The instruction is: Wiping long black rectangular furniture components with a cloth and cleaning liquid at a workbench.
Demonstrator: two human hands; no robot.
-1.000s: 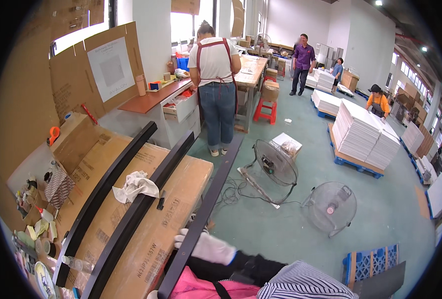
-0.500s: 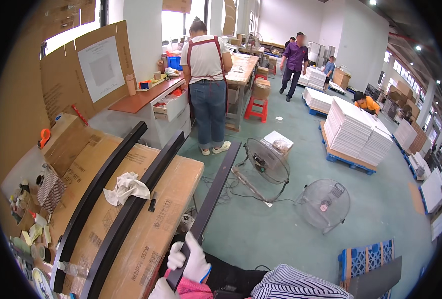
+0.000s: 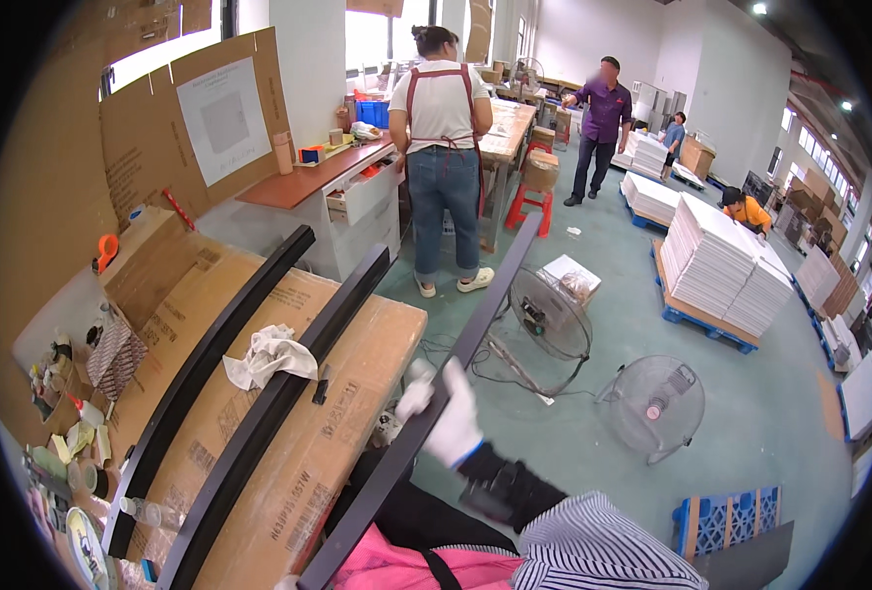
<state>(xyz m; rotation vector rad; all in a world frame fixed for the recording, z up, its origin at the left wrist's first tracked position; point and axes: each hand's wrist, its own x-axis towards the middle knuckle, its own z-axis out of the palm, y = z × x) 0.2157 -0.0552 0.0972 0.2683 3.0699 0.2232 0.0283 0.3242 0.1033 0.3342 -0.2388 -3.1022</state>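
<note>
Spacious workshop: smooth green floor (image 3: 593, 477), white wall (image 3: 736, 84), bright window (image 3: 367, 41) at upper left, wooden workbench (image 3: 505, 133) beyond a red-topped cabinet (image 3: 293, 184).

From where I stand, the worker's right hand (image 3: 453, 425) wears a plain white glove (image 3: 463, 433), its cuff finished with a thin blue edge (image 3: 469, 455). Just behind the wrist comes a black sleeve (image 3: 532, 494), and farther back from the hand, narrow dark-and-white stripes run across a loose top (image 3: 603, 553). Below the hand, bright pink cloth (image 3: 387, 566) covers the front, crossed by a black strap (image 3: 441, 568); between the two, more black cloth (image 3: 441, 516) shows.
</note>
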